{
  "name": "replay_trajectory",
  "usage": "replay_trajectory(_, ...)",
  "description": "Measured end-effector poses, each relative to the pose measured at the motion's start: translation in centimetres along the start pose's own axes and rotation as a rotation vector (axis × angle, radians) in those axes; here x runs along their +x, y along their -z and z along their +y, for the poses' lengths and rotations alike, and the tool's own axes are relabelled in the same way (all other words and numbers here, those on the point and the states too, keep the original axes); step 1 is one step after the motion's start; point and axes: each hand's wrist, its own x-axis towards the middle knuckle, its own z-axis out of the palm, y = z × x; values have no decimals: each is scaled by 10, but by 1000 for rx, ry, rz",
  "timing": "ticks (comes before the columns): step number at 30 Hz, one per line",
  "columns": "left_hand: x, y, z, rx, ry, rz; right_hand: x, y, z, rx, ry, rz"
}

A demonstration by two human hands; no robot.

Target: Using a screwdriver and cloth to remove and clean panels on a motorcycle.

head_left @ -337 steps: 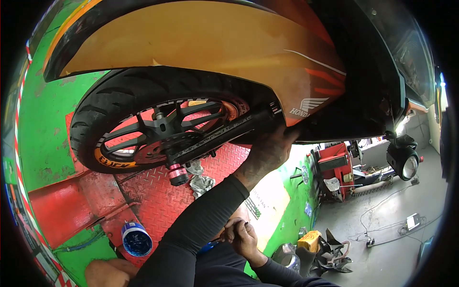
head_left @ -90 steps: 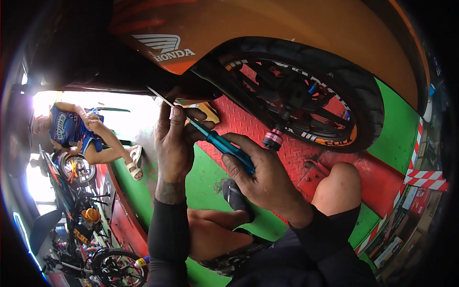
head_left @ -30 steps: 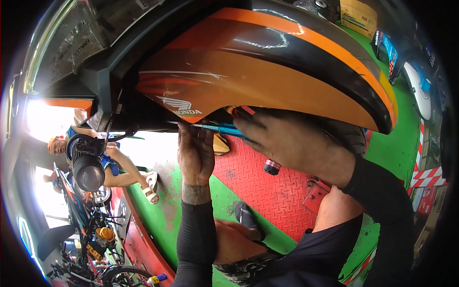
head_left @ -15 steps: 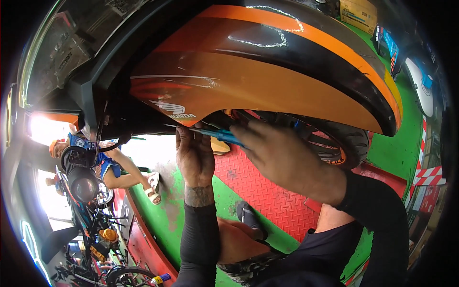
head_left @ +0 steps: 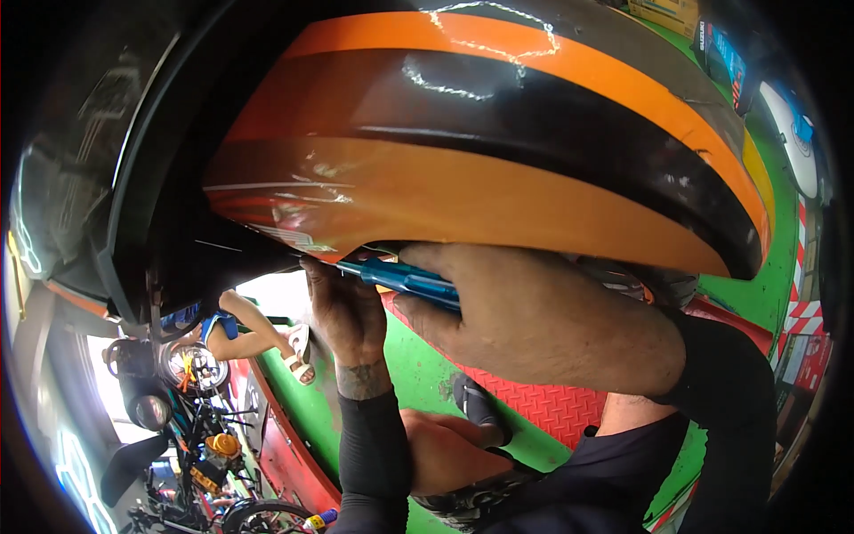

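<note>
In my right hand (head_left: 543, 320) is a screwdriver (head_left: 407, 280) with a blue translucent handle, its shaft pointing left. The tip meets the shadowed lower edge of an orange and black motorcycle body panel (head_left: 498, 187); what it touches there is hidden. My left hand (head_left: 347, 316) is raised palm up under the same edge, its bent fingers close together around the front of the shaft. Whether those fingers pinch the shaft, the panel edge or a small part cannot be made out. Dark plastic trim (head_left: 133, 178) lies left of the panel.
A tyre (head_left: 680, 287) shows below the panel on the right. Red tread plate (head_left: 543, 405) and green floor (head_left: 418, 360) lie under my arms. Another person's legs (head_left: 258, 334) and a parked motorcycle (head_left: 200, 445) are at the left. Red-white tape (head_left: 805, 316) runs along the right.
The view has shifted nearer to the panel. My right hand, blurred before, is now closed firmly round the screwdriver handle. My left hand stays by the shaft.
</note>
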Motion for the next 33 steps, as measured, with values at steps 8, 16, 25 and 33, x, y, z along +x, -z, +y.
replay_trajectory(8,8,9,-4,-21,-49,59,12,-1,18,520,-302,-257)
replay_trajectory(16,-7,-10,1,-66,0,152,-2,7,-10,-471,193,-215)
replay_trajectory(25,0,-2,6,4,5,117,-8,7,-7,229,51,8)
replay_trajectory(33,-4,-11,-3,-98,1,46,-10,9,1,156,-135,-164)
